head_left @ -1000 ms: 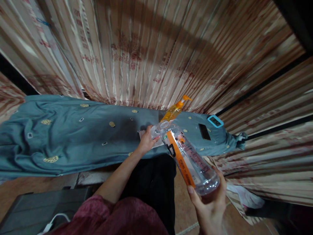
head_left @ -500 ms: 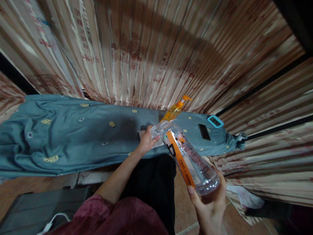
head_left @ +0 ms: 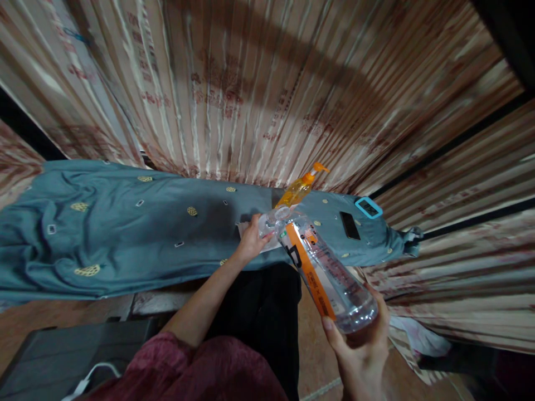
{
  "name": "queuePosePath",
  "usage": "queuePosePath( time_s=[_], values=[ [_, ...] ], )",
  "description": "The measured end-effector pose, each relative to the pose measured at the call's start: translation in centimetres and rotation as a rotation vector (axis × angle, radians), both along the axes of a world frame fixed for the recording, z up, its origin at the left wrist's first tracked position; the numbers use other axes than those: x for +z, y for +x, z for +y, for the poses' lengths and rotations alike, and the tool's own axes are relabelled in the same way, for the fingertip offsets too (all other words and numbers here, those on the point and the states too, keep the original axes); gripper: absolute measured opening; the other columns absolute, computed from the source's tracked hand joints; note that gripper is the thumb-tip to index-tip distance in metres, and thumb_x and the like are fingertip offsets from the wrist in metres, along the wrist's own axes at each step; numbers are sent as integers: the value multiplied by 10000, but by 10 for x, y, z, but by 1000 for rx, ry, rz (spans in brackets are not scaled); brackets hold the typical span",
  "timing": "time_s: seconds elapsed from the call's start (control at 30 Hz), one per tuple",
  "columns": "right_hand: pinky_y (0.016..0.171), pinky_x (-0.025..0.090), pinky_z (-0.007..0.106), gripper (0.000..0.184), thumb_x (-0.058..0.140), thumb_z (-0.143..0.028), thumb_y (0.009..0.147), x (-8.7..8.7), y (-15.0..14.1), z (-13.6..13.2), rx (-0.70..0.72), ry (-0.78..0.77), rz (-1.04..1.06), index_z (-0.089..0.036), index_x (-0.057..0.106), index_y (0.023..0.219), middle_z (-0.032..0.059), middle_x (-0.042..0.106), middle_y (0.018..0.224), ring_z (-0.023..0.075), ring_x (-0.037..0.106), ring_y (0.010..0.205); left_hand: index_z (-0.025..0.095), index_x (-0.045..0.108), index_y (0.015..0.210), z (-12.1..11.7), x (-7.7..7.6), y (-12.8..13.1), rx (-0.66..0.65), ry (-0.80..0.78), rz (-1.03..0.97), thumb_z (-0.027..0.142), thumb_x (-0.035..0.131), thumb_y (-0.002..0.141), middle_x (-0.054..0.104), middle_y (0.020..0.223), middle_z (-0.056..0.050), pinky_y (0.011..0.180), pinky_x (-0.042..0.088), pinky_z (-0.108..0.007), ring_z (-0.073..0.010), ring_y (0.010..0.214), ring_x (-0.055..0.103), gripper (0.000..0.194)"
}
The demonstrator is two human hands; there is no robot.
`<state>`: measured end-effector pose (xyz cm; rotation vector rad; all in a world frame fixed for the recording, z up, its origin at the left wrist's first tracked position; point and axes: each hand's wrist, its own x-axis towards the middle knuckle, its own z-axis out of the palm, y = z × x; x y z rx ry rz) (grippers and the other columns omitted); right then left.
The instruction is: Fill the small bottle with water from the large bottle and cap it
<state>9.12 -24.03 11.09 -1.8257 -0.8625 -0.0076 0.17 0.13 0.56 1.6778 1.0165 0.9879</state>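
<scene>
My right hand point(head_left: 361, 353) grips a large clear plastic bottle point(head_left: 330, 278) by its base. An orange label runs along its side, and it lies tilted with its narrow end towards my left hand. In my left hand point(head_left: 251, 242), fingers closed, is a smaller clear container point(head_left: 271, 221); the big bottle's top end reaches its rim, and whether they touch I cannot tell. Just behind them stands a pump bottle point(head_left: 296, 190) with yellow liquid and an orange pump head. A pale sheet point(head_left: 271, 243) lies beneath my left hand, mostly hidden.
A blue-green cloth with pineapple prints point(head_left: 137, 239) covers the long narrow surface. On its right lie a black phone point(head_left: 349, 225) and a blue-framed digital clock point(head_left: 368, 208). Pleated curtains point(head_left: 251, 83) hang behind and at the right. A grey case point(head_left: 71, 351) with a white cable sits lower left.
</scene>
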Motion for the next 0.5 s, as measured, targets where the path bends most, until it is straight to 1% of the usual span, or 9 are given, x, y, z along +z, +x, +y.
queuePosePath(
  time_s=[0.1,0.2,0.37,0.5],
  values=[
    [1011,399,493,900,775,-459,597,0,0,0,10,7,-6,-160,396,1357,159,508,1269,280,527,1139,209,472,1152,0,0,0,3,-6,-31,127,708,648,658,1001,-61,909,498,-403,-257,999,636,563],
    [1035,369,509,905,782,-443,590,-1,1,0,13,6,12,-160,394,1357,162,497,1284,287,514,1159,230,458,1168,0,0,0,-10,10,-34,128,698,662,655,1023,-53,928,488,-422,-242,999,635,569],
    [1015,389,508,933,788,-426,585,-2,0,1,15,10,76,-162,368,1375,172,494,1292,296,522,1153,242,447,1165,0,0,-1,-11,15,-13,99,681,669,650,1030,-55,927,492,-420,-250,1024,631,567],
    [1026,379,505,930,789,-428,578,-1,0,1,19,13,71,-147,377,1363,181,487,1299,308,508,1181,252,439,1169,0,-1,0,-9,13,-19,98,680,671,649,1024,-54,930,493,-427,-255,1028,629,574]
  ],
)
